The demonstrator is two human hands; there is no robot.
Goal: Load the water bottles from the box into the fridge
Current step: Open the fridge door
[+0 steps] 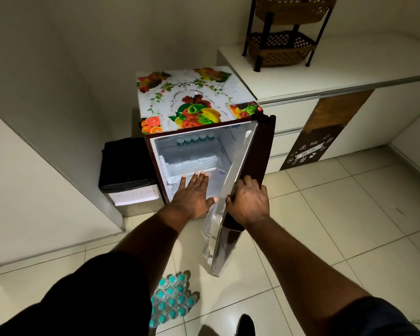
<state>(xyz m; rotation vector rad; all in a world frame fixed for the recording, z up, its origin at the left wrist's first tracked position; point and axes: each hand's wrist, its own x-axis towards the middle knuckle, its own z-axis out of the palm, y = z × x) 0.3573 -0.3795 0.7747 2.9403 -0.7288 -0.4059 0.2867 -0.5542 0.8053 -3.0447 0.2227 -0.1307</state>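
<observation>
A pack of water bottles (pixel 172 299) with teal caps lies on the floor (pixel 349 214) nearest the camera. Beyond it the left hand (pixel 192 192) reaches into the open fridge (pixel 155 156) with its grip released and fingers straight, while the right hand (pixel 249 204) has its grip clenched on the edge of the fridge door (pixel 240 161). Deep inside, near the top, stands a row of bottles (pixel 194 139) — above them a fruit-print cover (pixel 192 98) lies on the fridge.
</observation>
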